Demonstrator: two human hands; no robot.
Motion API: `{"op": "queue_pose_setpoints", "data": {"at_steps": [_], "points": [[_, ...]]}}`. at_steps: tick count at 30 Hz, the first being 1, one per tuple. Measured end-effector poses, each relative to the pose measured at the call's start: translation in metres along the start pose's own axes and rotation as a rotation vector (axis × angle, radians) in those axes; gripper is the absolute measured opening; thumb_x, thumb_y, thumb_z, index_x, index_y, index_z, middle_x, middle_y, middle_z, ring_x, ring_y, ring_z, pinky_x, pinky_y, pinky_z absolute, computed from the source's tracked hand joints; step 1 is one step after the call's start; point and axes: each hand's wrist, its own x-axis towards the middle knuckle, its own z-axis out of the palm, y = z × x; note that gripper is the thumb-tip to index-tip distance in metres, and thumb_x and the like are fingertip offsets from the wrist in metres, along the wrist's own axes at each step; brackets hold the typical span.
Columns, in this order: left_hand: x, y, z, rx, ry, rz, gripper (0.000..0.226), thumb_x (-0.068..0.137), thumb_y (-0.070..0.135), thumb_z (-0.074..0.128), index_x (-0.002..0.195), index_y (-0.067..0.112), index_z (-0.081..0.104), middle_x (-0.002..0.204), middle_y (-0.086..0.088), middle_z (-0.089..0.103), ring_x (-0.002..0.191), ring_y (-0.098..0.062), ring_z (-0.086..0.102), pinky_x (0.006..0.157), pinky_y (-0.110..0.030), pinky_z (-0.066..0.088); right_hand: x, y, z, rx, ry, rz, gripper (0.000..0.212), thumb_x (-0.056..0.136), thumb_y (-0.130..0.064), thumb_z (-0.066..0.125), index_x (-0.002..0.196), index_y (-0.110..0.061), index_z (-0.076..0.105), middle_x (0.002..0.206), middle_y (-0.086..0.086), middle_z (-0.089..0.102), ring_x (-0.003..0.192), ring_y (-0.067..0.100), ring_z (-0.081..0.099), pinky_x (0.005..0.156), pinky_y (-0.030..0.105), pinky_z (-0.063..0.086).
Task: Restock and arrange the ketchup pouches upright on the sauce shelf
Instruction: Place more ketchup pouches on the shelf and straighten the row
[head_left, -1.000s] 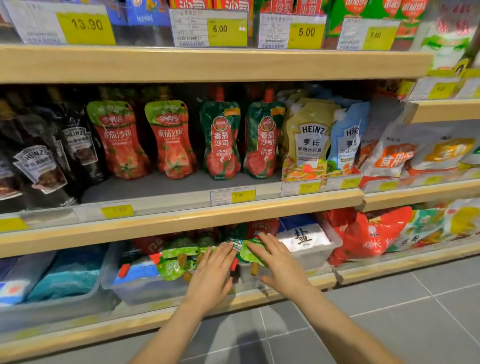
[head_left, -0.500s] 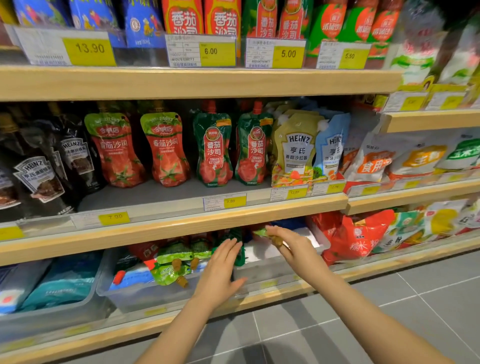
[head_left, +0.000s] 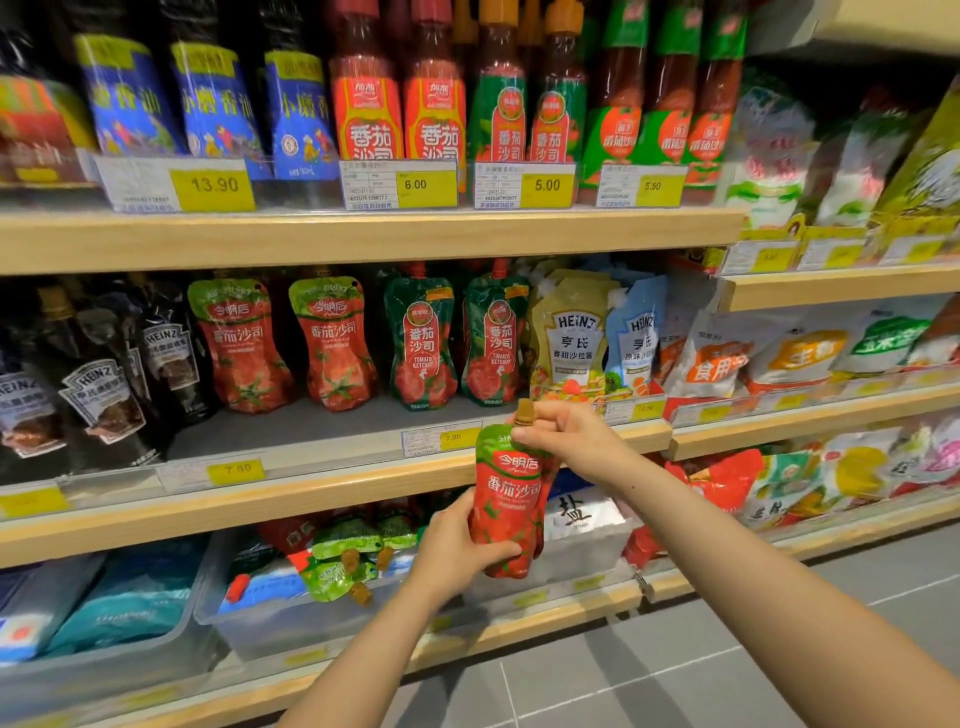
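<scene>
A red ketchup pouch (head_left: 511, 506) with a green top and brown cap hangs upright in front of the middle shelf's edge. My right hand (head_left: 563, 434) pinches its cap and top corner; my left hand (head_left: 460, 553) grips its lower body. Two matching red pouches (head_left: 244, 345) (head_left: 335, 345) stand upright on the sauce shelf (head_left: 322, 499), with two green-and-red ketchup pouches (head_left: 423, 343) to their right. More pouches (head_left: 345, 564) lie flat in a clear bin (head_left: 291, 623) on the bottom shelf.
Dark Heinz sauce pouches (head_left: 104, 389) fill the shelf's left, yellow and blue Heinz pouches (head_left: 576, 338) its right. Bare shelf floor lies in front of the red pouches. Bottles (head_left: 434, 104) line the upper shelf. A salt box (head_left: 579, 514) sits behind the held pouch. Grey floor tiles lie below.
Both hands rose from the bottom bin. My right hand lifted a red pouch by its cap and my left hand closed on its lower body. The view tilted up.
</scene>
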Motion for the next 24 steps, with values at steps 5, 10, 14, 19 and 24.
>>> {"op": "queue_pose_setpoints", "data": {"at_steps": [5,10,14,19,24], "points": [[-0.009,-0.004,-0.015,0.069,0.038,-0.014,0.069,0.059,0.048,0.078,0.12,0.036,0.048,0.11,0.014,0.064,0.098,-0.005,0.06,0.085,-0.032,0.052,0.005,-0.001,0.016,0.084,0.042,0.045,0.011,0.085,-0.015,0.063,0.093,-0.022,0.068,0.085,-0.004,0.074,0.083,0.01,0.069,0.066,0.019,0.054],[-0.02,-0.006,-0.027,-0.031,0.084,-0.014,0.053,0.058,0.04,0.083,0.103,0.045,0.054,0.099,0.018,0.067,0.091,0.004,0.062,0.082,-0.025,0.052,-0.001,0.025,0.038,0.237,0.099,0.057,0.015,0.086,-0.019,0.061,0.099,-0.019,0.067,0.091,-0.003,0.074,0.086,0.011,0.068,0.07,0.021,0.054],[-0.031,-0.008,-0.037,-0.033,0.099,-0.027,0.056,0.056,0.041,0.084,0.104,0.041,0.055,0.096,0.022,0.066,0.089,0.007,0.062,0.074,-0.012,0.048,-0.002,0.034,0.059,0.252,0.059,0.161,0.031,0.091,-0.035,0.05,0.074,-0.019,0.071,0.072,-0.004,0.074,0.069,0.005,0.067,0.062,0.018,0.053],[-0.038,-0.008,-0.065,0.012,0.163,-0.044,0.054,0.057,0.046,0.082,0.104,0.037,0.057,0.093,0.021,0.064,0.089,0.003,0.062,0.076,-0.018,0.051,0.012,0.014,0.08,0.24,0.064,0.179,0.022,0.087,-0.036,0.058,0.087,-0.018,0.07,0.087,-0.003,0.075,0.084,0.011,0.068,0.077,0.026,0.054],[-0.034,0.004,-0.095,0.157,0.302,0.015,0.049,0.058,0.05,0.076,0.101,0.039,0.057,0.085,0.014,0.069,0.081,-0.008,0.064,0.066,-0.026,0.049,0.013,0.001,0.117,0.059,0.176,0.06,0.033,0.067,-0.007,0.079,0.096,-0.016,0.064,0.089,-0.002,0.071,0.076,0.002,0.067,0.069,0.019,0.055]]}}
